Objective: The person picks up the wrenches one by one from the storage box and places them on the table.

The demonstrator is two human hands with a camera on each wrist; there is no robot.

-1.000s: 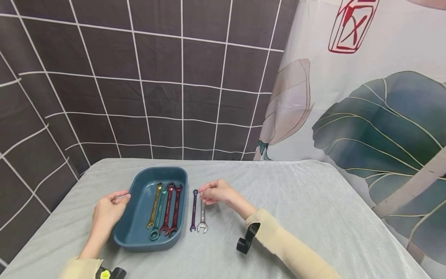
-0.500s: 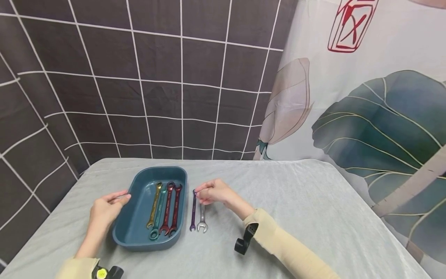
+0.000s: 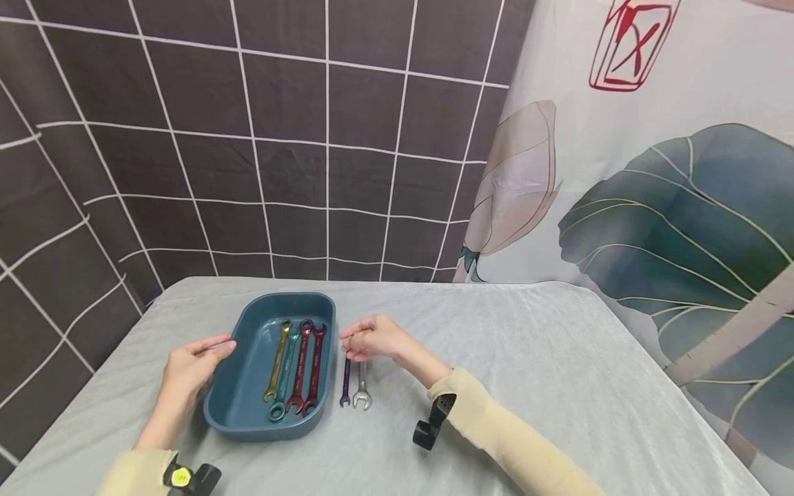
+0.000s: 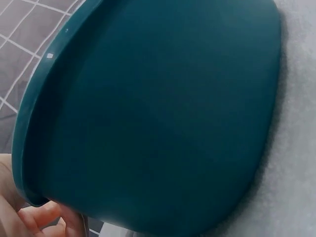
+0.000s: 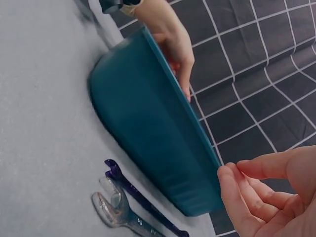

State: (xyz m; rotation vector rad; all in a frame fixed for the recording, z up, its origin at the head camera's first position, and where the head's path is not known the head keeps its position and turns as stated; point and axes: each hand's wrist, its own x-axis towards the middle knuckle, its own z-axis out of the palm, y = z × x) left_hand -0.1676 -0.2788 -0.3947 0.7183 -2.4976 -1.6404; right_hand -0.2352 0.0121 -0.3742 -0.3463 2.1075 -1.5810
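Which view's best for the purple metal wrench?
Right wrist: the slim purple metal wrench appears larger, nearly its full length unobstructed. Head shows it small, its far end hidden behind the right hand. Left wrist doesn't show it.

head: above, forward-down | left wrist: close to tub (image 4: 163, 108) | right wrist: tilted, sharing tub

Left hand (image 3: 188, 370) curled in grip; right hand (image 3: 374, 339) loosely bent, fingertips (image 5: 227, 174) near thumb (image 5: 266, 165)
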